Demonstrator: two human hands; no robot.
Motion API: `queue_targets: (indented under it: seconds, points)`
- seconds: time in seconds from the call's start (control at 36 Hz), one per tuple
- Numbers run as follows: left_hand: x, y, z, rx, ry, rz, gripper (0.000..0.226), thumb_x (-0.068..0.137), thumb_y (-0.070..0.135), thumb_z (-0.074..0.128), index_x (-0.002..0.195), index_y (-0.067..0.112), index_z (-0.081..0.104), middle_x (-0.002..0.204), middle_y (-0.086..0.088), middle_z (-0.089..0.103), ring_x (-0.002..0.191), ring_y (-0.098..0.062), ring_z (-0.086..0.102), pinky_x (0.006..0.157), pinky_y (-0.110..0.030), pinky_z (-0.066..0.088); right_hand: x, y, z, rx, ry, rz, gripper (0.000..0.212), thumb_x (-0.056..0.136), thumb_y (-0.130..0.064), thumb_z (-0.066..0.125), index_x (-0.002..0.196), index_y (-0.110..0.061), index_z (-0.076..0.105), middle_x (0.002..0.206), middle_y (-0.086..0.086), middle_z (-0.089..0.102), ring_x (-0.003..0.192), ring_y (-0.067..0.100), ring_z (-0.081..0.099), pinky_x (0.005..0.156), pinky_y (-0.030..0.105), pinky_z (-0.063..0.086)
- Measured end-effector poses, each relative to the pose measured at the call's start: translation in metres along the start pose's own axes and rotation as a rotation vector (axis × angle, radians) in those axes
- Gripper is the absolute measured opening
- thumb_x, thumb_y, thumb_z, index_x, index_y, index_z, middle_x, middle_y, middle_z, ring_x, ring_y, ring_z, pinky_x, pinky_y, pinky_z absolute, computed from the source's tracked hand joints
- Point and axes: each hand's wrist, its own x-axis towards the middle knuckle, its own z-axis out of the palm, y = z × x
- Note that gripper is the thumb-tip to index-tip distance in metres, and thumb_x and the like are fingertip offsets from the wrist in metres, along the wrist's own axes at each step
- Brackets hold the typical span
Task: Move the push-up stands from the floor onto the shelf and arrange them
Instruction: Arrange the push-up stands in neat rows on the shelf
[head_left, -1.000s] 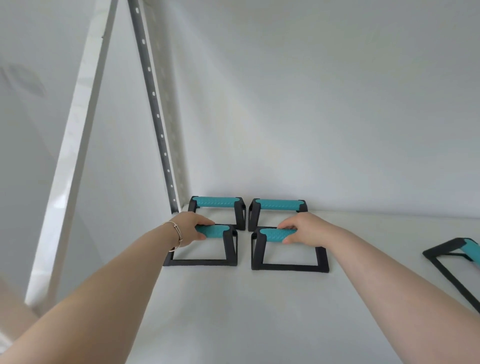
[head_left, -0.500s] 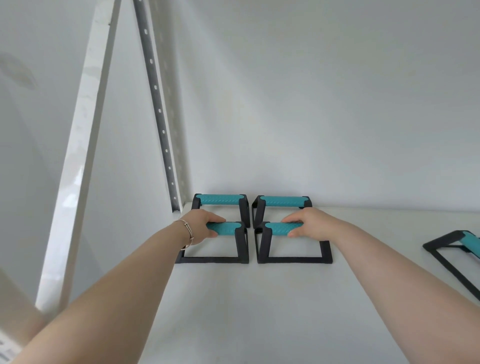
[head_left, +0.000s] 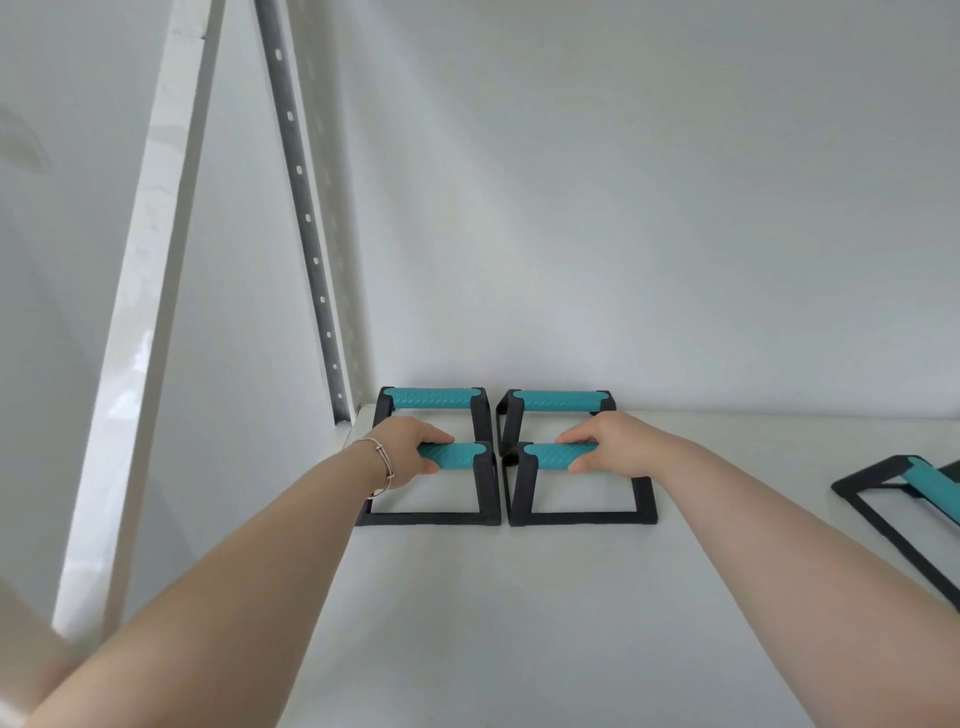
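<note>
At the far left of the frame a white upright post (head_left: 150, 291) is seen, with a grey perforated metal rail (head_left: 306, 218) just right of it, running down to the flat white shelf (head_left: 519, 623). Left of centre, the left hand (head_left: 410, 449), a thin bangle (head_left: 382, 462) at its wrist, is wrapped around the teal ribbed grip of the near-left black-framed push-up stand (head_left: 457, 486). Behind it a second matching stand (head_left: 434, 400) is set against the back wall. Just right, almost touching, the near-right stand (head_left: 582, 499) is gripped at its teal handle by the curled right hand (head_left: 613, 444), with a fourth stand (head_left: 556, 401) behind it. At the right edge, well apart, a fifth stand (head_left: 904, 499) is partly cut off.
</note>
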Motion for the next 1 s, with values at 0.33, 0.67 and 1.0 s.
queue_targets:
  seconds: [0.33,0.67,1.0]
  points:
    - [0.0005,-0.0009,0.0007,-0.007,0.015,-0.015,0.044,0.088,0.016,0.066,0.129,0.030,0.059,0.125,0.007,0.061,0.112,-0.014,0.055,0.105,-0.024,0.038,-0.0008,-0.0032,0.0022,0.001,0.024,-0.009,0.039,0.086,-0.028,0.068,0.125,-0.029,0.063,0.123,-0.010,0.063,0.115,0.012,0.052,0.100,0.028,0.040]
    - [0.0011,-0.0014,0.0009,-0.003,0.004,-0.016,0.044,0.088,0.016,0.065,0.129,0.031,0.059,0.127,0.006,0.061,0.113,-0.014,0.055,0.106,-0.025,0.038,-0.0029,-0.0067,0.0015,-0.017,0.006,0.002,0.036,0.088,-0.027,0.066,0.124,-0.031,0.063,0.120,-0.009,0.063,0.113,0.014,0.052,0.101,0.033,0.042]
    - [-0.0016,-0.0016,0.0004,0.016,0.004,-0.003,0.044,0.089,0.016,0.064,0.130,0.030,0.058,0.127,0.006,0.060,0.114,-0.015,0.055,0.108,-0.028,0.038,-0.0035,-0.0070,0.0002,-0.019,0.006,0.002,0.036,0.087,-0.028,0.067,0.123,-0.032,0.063,0.115,-0.011,0.064,0.108,0.012,0.055,0.093,0.027,0.043]
